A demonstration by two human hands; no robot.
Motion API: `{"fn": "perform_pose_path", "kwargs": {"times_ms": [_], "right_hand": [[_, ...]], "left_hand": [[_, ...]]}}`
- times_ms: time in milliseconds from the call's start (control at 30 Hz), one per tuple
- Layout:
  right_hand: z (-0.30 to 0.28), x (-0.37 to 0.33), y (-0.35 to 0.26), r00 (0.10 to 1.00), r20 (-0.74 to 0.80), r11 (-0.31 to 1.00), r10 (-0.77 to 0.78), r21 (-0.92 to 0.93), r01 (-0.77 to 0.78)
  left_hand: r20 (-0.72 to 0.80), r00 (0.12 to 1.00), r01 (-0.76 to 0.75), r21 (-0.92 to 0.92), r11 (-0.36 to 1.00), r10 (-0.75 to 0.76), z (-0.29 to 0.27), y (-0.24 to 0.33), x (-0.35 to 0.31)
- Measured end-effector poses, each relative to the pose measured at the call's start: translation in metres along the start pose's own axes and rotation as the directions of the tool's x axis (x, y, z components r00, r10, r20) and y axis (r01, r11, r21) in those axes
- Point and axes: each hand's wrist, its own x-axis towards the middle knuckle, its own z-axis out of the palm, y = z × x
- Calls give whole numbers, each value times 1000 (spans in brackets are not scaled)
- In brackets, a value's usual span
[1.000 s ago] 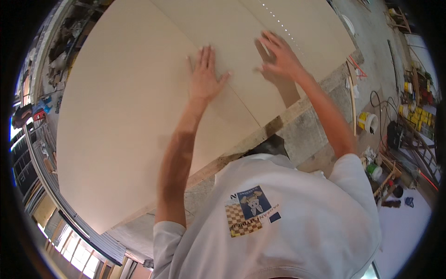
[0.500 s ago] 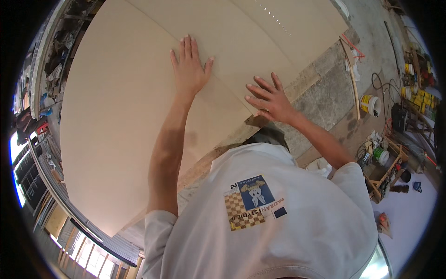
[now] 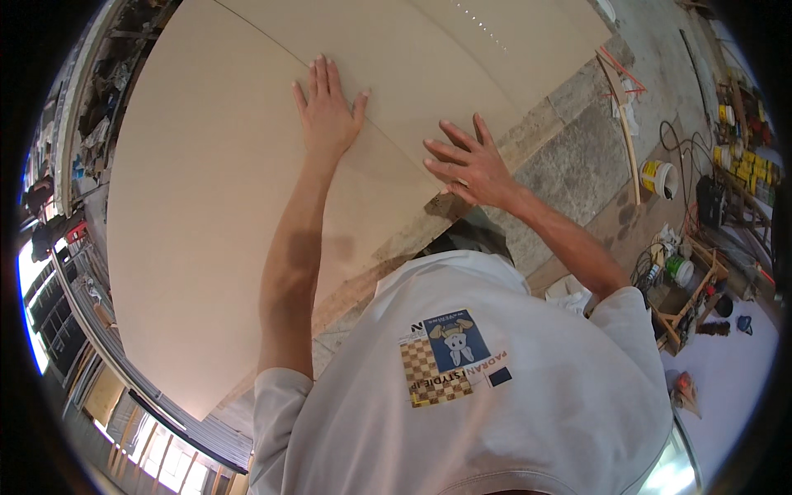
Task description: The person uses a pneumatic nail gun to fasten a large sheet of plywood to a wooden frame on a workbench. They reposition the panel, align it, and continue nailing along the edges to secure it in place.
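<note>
A large flat beige sheet spreads in front of me, with a thin straight seam running across it from the far left toward my right hand. My left hand lies flat on it beside the seam, fingers stretched out and thumb apart. Close to the sheet's near edge is my right hand, its fingers spread and slightly bent, holding nothing. Whether its fingertips touch the sheet I cannot tell. Beyond the seam a second beige sheet continues, with a row of small bright spots at its far side.
Bare grey stone or concrete shows at the sheets' near right edge. A thin wooden strip lies to the right, near a white and yellow bucket. A wooden frame, cables and several yellow containers clutter the far right. Debris lines the left.
Both hands have shifted slightly away from me and to the left. The seam between the sheets looks darker and sharper now.
</note>
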Motion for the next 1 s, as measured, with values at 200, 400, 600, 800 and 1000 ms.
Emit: {"fn": "perform_pose_path", "kwargs": {"times_ms": [200,400,600,800,1000], "right_hand": [[-8,7,-5,996,88,997,-35,-61,40],[-7,6,-2,996,75,999,-51,1,51],[-12,13,-7,986,169,1000,4,27,-9],[-8,6,-2,966,257,1000,9,21,-15],[-29,24,-5,895,428,979,124,95,-181]], "left_hand": [[79,996,40,69,997,-45,-3,-1,-3],[107,994,15,-49,999,-10,-19,-25,25],[-43,967,249,-22,968,-250,-12,-142,138],[-151,884,455,67,888,-442,-19,-273,254],[-143,896,428,28,904,-420,-6,-274,271]]}}
